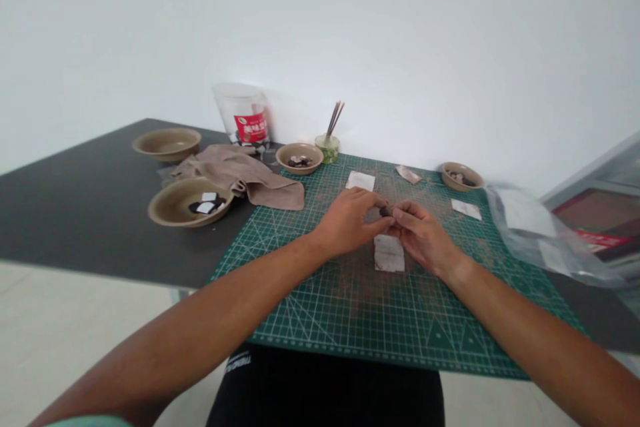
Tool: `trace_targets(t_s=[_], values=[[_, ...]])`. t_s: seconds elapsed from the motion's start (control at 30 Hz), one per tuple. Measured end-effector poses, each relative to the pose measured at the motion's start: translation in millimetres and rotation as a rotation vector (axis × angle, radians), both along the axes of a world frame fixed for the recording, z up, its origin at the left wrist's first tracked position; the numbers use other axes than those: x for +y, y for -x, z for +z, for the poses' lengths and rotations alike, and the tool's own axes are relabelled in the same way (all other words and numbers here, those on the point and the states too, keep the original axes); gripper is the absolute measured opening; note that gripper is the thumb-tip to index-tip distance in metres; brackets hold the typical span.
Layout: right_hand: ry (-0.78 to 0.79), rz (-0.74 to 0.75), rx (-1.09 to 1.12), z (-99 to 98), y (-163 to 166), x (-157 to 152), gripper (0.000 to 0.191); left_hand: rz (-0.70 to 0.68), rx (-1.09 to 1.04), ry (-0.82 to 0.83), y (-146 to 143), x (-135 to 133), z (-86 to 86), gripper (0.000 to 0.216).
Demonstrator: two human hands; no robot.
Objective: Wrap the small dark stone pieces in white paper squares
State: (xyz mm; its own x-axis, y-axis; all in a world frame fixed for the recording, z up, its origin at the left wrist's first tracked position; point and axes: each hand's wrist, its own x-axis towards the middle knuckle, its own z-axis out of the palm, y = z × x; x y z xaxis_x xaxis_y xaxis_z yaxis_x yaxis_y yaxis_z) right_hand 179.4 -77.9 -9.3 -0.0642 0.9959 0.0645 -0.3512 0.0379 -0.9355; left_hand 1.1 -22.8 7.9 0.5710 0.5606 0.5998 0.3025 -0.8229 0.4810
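Two bare forearms reach in from the bottom edge and meet over the middle of a green cutting mat (350, 307) printed with a white grid and diagonal guide lines, its centre scuffed with brownish dust. The left hand (347, 220) lies palm down with the wrist straight, its fingers curled inward and narrowed to a pinch. The right hand (423, 237) faces it, knuckles up, fingers likewise closed to a pinch. Between the two sets of fingertips sits a small dark piece (385, 211), gripped from both sides just above the mat; its exact shape is too small to tell. Directly beneath the hands a pale rectangular sheet (389, 253) lies flat on the mat. Three similar pale slips lie farther back: one (360, 181) behind the left hand, one (408, 174) tilted near the mat's far edge, one (466, 209) to the right. The mat rests on a matte dark grey table (90, 207). To the left, a crumpled beige cloth (240, 177) lies partly on the mat, beside a round tan bowl (173, 210) holding dark and white pieces. An empty tan bowl (167, 143) sits behind it. A smaller bowl (300, 150) of dark bits stands near a little glass jar (327, 147) with thin sticks leaning out. Another small bowl (463, 175) sits at the far right. A clear pouch with a red label (245, 117) stands against the white wall, and a crinkled clear plastic bag (540, 233) lies at the right edge.
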Motion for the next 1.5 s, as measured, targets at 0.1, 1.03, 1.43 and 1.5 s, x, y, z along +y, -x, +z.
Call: trace_targets(t_s=[0.1,1.03,1.43,1.5], values=[[0.009,0.038,0.013,2.9,-0.8,1.5,0.016,-0.024,-0.021,-0.061,1.0,0.1,-0.1,0.021],[-0.045,0.152,0.032,14.0,-1.6,-16.5,0.012,-0.697,-0.607,1.204,-14.8,-22.5,-2.8,0.029],[0.002,0.187,0.017,9.2,-3.3,-16.7,0.018,-0.553,-0.594,1.199,-20.6,-22.9,-4.7,0.031],[0.023,0.187,0.035,9.6,-4.1,-17.8,0.02,-0.527,-0.57,1.166,-21.2,-21.1,-6.4,0.04]])
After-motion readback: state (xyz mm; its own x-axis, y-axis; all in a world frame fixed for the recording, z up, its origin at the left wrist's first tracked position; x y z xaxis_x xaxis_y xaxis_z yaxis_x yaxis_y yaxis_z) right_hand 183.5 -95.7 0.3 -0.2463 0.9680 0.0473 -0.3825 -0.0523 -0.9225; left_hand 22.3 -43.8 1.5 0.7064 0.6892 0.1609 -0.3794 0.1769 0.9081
